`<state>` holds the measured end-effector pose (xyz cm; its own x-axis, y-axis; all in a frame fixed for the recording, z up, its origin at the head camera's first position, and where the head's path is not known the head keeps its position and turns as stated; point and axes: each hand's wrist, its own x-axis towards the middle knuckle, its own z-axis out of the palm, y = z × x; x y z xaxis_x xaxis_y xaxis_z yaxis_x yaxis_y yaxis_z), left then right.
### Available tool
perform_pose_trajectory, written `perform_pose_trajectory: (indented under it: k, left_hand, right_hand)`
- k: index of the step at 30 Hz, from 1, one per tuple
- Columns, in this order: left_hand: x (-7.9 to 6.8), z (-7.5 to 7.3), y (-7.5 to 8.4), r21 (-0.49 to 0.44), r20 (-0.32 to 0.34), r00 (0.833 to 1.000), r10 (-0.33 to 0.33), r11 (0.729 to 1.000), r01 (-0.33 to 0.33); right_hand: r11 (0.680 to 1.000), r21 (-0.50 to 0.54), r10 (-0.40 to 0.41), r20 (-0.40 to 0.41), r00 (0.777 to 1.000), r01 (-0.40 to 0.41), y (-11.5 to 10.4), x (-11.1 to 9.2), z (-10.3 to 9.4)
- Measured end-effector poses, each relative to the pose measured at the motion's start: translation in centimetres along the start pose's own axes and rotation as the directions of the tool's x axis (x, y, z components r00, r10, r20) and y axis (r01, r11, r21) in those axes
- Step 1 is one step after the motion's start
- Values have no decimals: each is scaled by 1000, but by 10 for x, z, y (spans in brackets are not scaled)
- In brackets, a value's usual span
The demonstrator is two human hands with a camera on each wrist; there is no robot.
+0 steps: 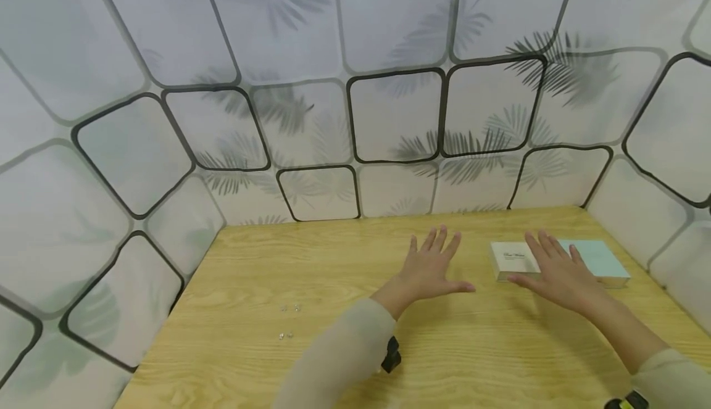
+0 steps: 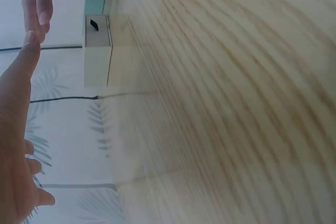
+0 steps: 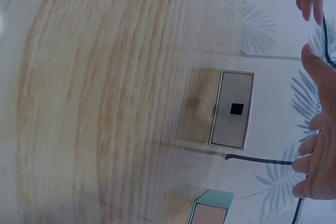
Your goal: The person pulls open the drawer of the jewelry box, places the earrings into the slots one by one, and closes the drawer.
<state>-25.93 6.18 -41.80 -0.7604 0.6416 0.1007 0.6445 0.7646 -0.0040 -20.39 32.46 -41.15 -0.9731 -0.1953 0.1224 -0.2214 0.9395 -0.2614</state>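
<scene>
Both hands hover over the wooden table, palms down with fingers spread, holding nothing. The left hand [image 1: 428,273] is right of the table's middle. Farther right, the right hand [image 1: 563,276] overlaps two small boxes in the head view. One is a white box [image 1: 511,256] with dark script on its lid; the other is a light blue box [image 1: 597,260] beside it. In the right wrist view the white box [image 3: 231,124] shows a grey front with a black tab, and the blue box [image 3: 216,199] shows a pinkish front.
Several tiny shiny pieces [image 1: 289,322] lie in two pairs on the left part of the wooden table [image 1: 239,273]. A patterned cloth [image 1: 394,113] with leaves and rounded squares rises behind the table and along both sides.
</scene>
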Motion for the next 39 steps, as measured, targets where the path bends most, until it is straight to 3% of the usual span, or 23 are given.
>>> perform_pose_trajectory:
  k: [4, 9, 13, 20, 25, 32, 39]
  left_hand:
    - [5, 3, 5, -17, 16, 1000, 11, 1000, -11]
    - [9, 7, 12, -100, 25, 999, -29, 995, 31]
    - [12, 7, 16, -211, 1, 998, -60, 976, 59]
    - [15, 9, 20, -318, -5, 998, -70, 946, 65]
    - [18, 12, 26, -428, 9, 997, -79, 901, 75]
    - [25, 15, 43, -570, 36, 990, -135, 811, 131]
    - [27, 22, 50, -595, 38, 983, -182, 786, 168]
  right_hand:
    - [1000, 2, 8, 0, 1000, -8, 1, 1, -1]
    - [1000, 17, 0, -1, 1000, 0, 5, 0, 0]
    - [999, 51, -9, 6, 1000, 8, 8, -1, 2]
    - [992, 124, -19, 14, 1000, 17, 15, 0, 4]
    - [987, 160, -7, 24, 1000, 4, 22, 0, 6]
    - [981, 192, 22, 40, 999, -29, 29, 1, 10]
    - [974, 216, 62, 42, 997, -69, 27, 3, 14]
